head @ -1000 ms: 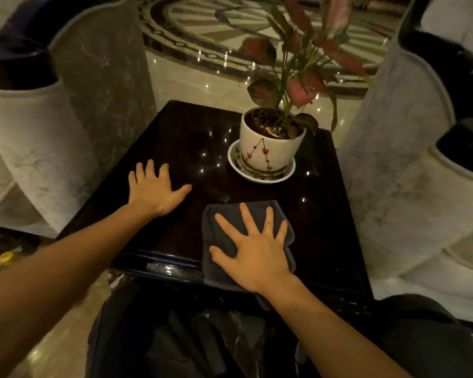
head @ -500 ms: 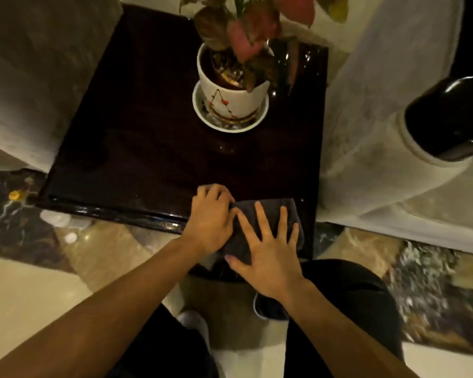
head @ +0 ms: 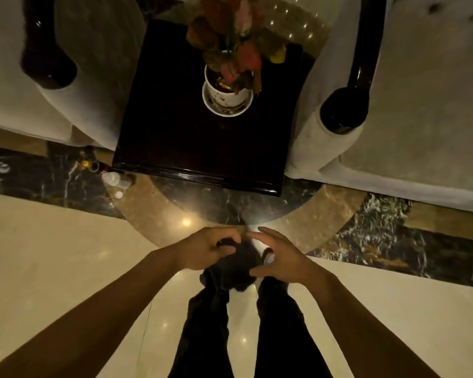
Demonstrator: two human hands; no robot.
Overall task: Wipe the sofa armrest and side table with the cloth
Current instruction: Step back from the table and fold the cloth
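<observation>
The worktop is dark, glossy lacquered wood. Sofa armrests are matt pale fabric with shiny black caps. The cloth looks soft and dark; the floor is polished marble.

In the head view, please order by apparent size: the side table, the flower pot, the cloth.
1. side table
2. and 3. cloth and flower pot look alike; the cloth is nearer the camera and partly covered by the hands, so unsure.
</observation>
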